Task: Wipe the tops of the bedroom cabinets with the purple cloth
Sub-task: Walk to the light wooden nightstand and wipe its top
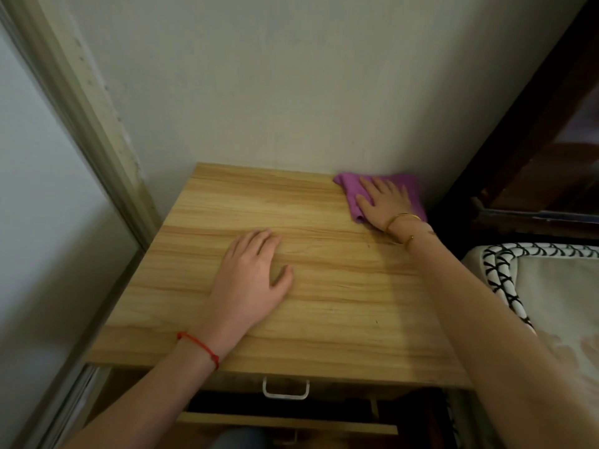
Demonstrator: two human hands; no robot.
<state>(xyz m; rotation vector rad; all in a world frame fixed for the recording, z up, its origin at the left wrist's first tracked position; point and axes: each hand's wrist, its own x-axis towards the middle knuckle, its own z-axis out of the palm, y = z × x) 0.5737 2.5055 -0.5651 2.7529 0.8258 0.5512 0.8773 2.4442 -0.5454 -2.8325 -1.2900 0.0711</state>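
Here: one purple cloth point(351, 193), one cabinet point(324, 286), two hands. Cloth lies crumpled at the far-right corner w/ no clear long axis (bunched). Right hand point(384, 202) presses it flat-fingered; left hand point(251, 280) rests flat, fingers straight, on the top.

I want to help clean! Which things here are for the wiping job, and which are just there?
For the job:
purple cloth
wooden cabinet top
right hand pressing the cloth
left hand resting flat on the top

Just there:
bed
drawer handle
wall

Both arms reach forward, left hand point(251, 280) and right hand point(382, 202) flat, fingers point(372, 183) straight.
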